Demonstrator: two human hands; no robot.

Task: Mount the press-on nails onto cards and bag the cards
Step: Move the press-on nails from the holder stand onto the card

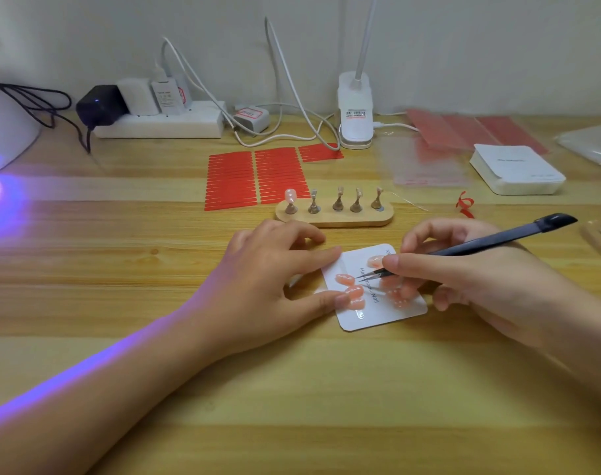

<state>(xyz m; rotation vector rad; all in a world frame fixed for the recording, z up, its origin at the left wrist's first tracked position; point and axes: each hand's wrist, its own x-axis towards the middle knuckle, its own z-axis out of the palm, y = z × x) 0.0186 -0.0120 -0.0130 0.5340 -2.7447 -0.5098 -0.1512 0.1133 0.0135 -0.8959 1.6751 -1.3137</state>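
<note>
A white card [377,313] lies on the wooden table with several pink press-on nails [352,293] stuck on it. My left hand [275,282] holds the card's left edge down, thumb and index fingertip resting on it. Black tweezers [463,250] are pinched in my right hand [470,279], their tips over the card's middle beside one nail [344,279]. Behind the card stands a wooden holder [335,217] with several pegs; its leftmost peg carries one pink nail [291,195].
Red adhesive strip sheets [254,180] lie behind the holder. A stack of white cards [516,169] and clear bags [429,159] sit at the right back. A power strip [162,123], cables, a clip lamp [355,111] and a glowing nail lamp [4,128] line the back and left.
</note>
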